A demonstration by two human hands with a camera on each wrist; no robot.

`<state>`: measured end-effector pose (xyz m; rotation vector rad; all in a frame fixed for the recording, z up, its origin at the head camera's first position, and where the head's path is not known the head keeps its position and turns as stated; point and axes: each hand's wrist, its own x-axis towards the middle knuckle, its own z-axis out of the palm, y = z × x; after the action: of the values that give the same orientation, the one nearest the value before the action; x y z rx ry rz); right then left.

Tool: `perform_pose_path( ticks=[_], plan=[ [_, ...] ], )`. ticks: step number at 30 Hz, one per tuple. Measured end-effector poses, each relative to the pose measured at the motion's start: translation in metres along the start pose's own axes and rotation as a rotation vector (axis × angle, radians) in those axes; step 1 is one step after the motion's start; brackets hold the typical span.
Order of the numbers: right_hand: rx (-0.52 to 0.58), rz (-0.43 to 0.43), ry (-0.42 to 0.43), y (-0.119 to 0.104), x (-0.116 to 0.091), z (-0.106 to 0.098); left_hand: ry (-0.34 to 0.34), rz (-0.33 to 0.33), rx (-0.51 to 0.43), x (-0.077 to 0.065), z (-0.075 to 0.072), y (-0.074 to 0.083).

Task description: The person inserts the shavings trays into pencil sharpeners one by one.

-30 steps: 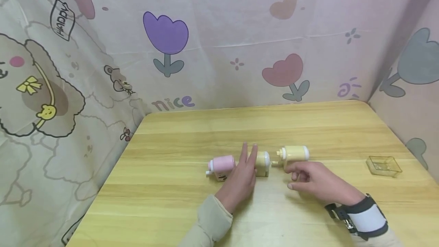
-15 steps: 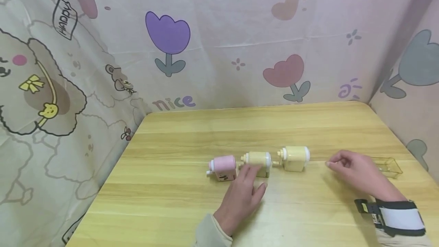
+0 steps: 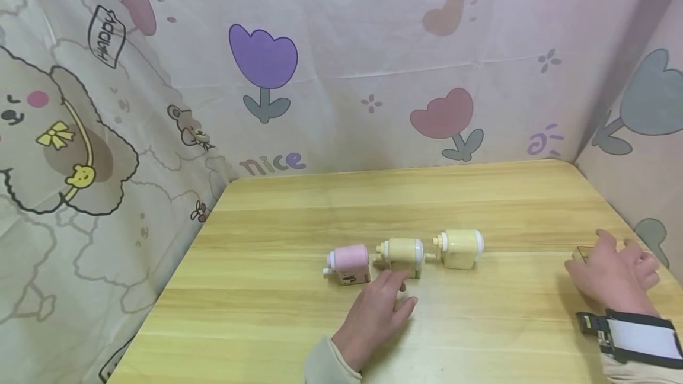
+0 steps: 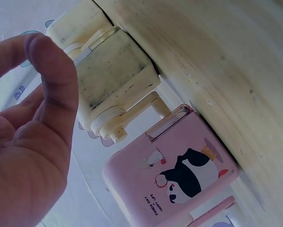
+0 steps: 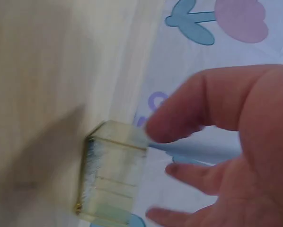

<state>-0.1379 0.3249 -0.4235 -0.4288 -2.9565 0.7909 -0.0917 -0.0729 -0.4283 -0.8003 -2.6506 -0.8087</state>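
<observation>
Three crank pencil sharpeners stand in a row on the table: a pink sharpener, a cream sharpener in the middle, and a paler yellow sharpener to the right. A panda print shows on the pink one in the left wrist view. My left hand is just in front of the middle sharpener, fingers loosely bent and holding nothing; whether the fingertips touch it I cannot tell. Over at the right, my right hand hovers with spread fingers around a clear yellow plastic box, partly hidden by the hand in the head view.
The wooden table meets a printed cloth wall at its back edge. More printed cloth hangs at the left and right sides. A strap with a white panel circles the right wrist.
My right hand has left the right sharpener and travelled right to the clear box. The left hand has drawn back from between the pink and middle sharpeners to in front of the middle one.
</observation>
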Motion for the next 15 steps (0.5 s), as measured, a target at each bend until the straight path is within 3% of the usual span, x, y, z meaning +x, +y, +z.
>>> perform_pose_path(
  ticks=[5, 11, 15],
  plan=[
    [-0.022, 0.084, -0.093, 0.007, -0.001, 0.0, -0.027, -0.009, 0.0, -0.002, 0.0, 0.001],
    [-0.074, 0.069, -0.152, 0.012, 0.001, -0.001, -0.032, -0.007, -0.005, -0.003, -0.001, 0.001],
    [-0.095, 0.043, -0.13, 0.013, 0.002, 0.0, -0.039, -0.005, 0.004, -0.002, -0.002, 0.0]
  ],
)
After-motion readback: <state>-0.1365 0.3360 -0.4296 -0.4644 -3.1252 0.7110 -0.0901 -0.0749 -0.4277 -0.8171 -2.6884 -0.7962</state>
